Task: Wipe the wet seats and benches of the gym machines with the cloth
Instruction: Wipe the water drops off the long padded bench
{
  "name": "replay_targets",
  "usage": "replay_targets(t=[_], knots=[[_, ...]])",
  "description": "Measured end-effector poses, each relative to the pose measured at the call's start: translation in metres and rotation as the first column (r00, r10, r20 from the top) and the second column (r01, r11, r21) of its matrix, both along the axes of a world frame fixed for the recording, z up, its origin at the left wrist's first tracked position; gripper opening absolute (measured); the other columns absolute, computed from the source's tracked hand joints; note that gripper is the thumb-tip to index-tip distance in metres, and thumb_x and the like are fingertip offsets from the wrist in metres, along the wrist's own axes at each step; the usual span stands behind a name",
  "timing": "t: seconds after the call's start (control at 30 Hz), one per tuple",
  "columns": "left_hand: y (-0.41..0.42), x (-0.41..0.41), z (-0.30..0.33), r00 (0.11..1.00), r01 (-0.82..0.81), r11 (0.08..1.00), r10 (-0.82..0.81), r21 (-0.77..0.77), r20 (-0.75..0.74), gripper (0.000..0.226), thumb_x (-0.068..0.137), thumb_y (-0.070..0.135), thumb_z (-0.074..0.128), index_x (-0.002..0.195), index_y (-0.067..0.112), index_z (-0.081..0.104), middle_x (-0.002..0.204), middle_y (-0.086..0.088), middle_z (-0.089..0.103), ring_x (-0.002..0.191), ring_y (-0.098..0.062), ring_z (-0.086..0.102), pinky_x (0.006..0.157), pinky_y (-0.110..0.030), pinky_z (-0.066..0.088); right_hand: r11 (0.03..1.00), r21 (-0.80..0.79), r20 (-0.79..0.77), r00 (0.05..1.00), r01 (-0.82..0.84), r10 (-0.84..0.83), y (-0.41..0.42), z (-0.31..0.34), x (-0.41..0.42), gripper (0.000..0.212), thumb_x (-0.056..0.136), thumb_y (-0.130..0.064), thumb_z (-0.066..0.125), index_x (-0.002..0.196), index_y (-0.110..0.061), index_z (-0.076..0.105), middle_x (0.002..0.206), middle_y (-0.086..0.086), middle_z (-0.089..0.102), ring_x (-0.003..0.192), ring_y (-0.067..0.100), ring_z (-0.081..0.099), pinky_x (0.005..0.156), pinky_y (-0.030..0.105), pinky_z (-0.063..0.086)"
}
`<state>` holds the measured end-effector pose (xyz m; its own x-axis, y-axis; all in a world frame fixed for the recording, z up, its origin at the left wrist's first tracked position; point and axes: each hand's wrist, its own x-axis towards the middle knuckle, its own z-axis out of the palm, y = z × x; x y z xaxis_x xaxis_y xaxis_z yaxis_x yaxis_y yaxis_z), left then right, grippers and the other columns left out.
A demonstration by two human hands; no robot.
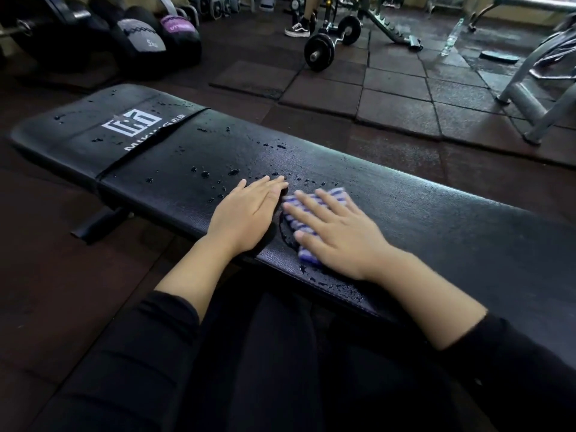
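From the head view, a long black bench [389, 198] runs from far left to near right, right in front of the person. Lots of water drops [232, 172] sit on its top, mostly on the left part and along the near edge.

The right hand [336, 232] lies flat with its fingers spread out straight. It presses down on a blue and white striped cloth [304, 227]. The cloth is squashed between the hand and the bench top, near the middle of the bench. A flat hand pushes more of the cloth onto the wet spot, so I think that is why it is held this way.

The left hand [249, 210] is flat too, fingers straight and close together, resting on the bare bench just left of the cloth. It holds nothing. It likely helps the person lean and stay steady.

The drops on the left are not wiped yet, so that side probably comes next
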<state>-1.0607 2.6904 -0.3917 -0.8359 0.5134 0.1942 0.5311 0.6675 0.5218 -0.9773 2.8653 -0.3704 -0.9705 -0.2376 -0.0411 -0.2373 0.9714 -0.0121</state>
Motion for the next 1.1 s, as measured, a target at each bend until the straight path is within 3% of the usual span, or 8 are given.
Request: replay_targets(t=[0.1,0.2,0.33,0.53,0.67,0.8,0.97,1.1], knots=[[-0.004,-0.004,-0.001,0.999,0.000,0.997,-0.004,0.079,0.043,0.045,0.105,0.031,0.021,0.137,0.025,0.051,0.149,0.013,0.041,0.141,-0.002,0.028,0.119,-0.027,0.009,0.982,-0.003,-0.028,0.982,-0.189,0.189,-0.011,-0.004,0.023,0.061,0.091,-0.056,0.006,0.149,-0.040,0.012,0.158,-0.009,0.011,0.147,0.021,0.008,0.118,0.046,0.007],[-0.009,-0.007,0.001,0.999,0.031,1.000,-0.031,0.002,0.019,0.041,0.105,0.032,0.028,0.138,0.024,0.050,0.151,0.012,0.038,0.142,-0.001,0.026,0.120,-0.029,0.006,0.948,-0.016,-0.051,0.947,-0.319,0.318,0.021,-0.005,0.048,0.052,0.098,-0.052,0.017,0.149,-0.041,0.016,0.157,-0.012,0.015,0.147,0.016,0.009,0.117,0.040,0.008],[-0.030,-0.013,0.001,0.987,-0.051,0.980,0.021,-0.191,-0.157,0.053,0.096,0.044,0.022,0.142,0.030,0.044,0.154,0.011,0.033,0.144,-0.005,0.021,0.119,-0.040,0.003,0.971,-0.024,0.022,0.971,-0.237,0.237,0.067,-0.001,0.039,0.050,0.095,-0.059,0.007,0.145,-0.053,0.005,0.157,-0.021,0.006,0.146,0.007,0.000,0.119,0.038,0.005],[-0.047,-0.022,-0.006,0.983,-0.143,0.962,0.110,-0.234,-0.148,0.040,0.104,0.040,0.030,0.143,0.046,0.036,0.156,0.017,0.025,0.146,-0.005,0.015,0.119,-0.041,0.002,0.999,0.008,-0.030,0.998,-0.052,0.052,0.009,-0.001,-0.015,0.067,0.080,-0.063,-0.006,0.145,-0.048,0.000,0.158,-0.015,0.005,0.147,0.017,0.002,0.119,0.039,0.001],[-0.046,-0.022,-0.006,0.979,-0.159,0.960,0.123,-0.229,-0.162,0.050,0.096,0.046,0.019,0.142,0.047,0.037,0.156,0.017,0.026,0.145,-0.005,0.017,0.119,-0.040,0.005,0.958,0.014,-0.077,0.955,-0.287,0.288,-0.030,-0.007,0.009,0.057,0.094,-0.053,0.014,0.148,-0.038,0.023,0.157,-0.006,0.021,0.146,0.025,0.017,0.117,0.047,0.013],[-0.046,-0.022,-0.007,0.976,-0.167,0.956,0.126,-0.241,-0.178,0.053,0.093,0.047,0.017,0.142,0.047,0.036,0.155,0.018,0.027,0.145,-0.005,0.017,0.119,-0.040,0.006,0.894,0.017,-0.064,0.892,-0.447,0.447,0.021,-0.007,0.040,0.050,0.100,-0.051,0.020,0.148,-0.041,0.018,0.158,-0.012,0.014,0.147,0.016,0.009,0.118,0.042,0.013],[-0.045,-0.021,-0.007,0.975,-0.178,0.954,0.138,-0.240,-0.177,0.054,0.093,0.046,0.016,0.142,0.048,0.036,0.155,0.019,0.026,0.145,-0.004,0.016,0.119,-0.038,0.005,0.960,-0.066,0.025,0.962,-0.271,0.273,0.064,0.001,-0.005,0.049,0.095,-0.061,0.004,0.143,-0.054,0.011,0.156,-0.020,0.013,0.146,0.010,0.007,0.118,0.037,0.010],[-0.044,-0.022,-0.008,0.975,-0.178,0.956,0.139,-0.232,-0.176,0.054,0.092,0.044,0.016,0.142,0.047,0.037,0.155,0.019,0.027,0.145,-0.005,0.018,0.118,-0.039,0.007,0.981,-0.011,-0.028,0.981,-0.192,0.192,0.006,-0.003,-0.037,0.062,0.086,-0.066,-0.002,0.144,-0.050,0.013,0.156,-0.017,0.012,0.147,0.016,0.007,0.120,0.039,0.005]])
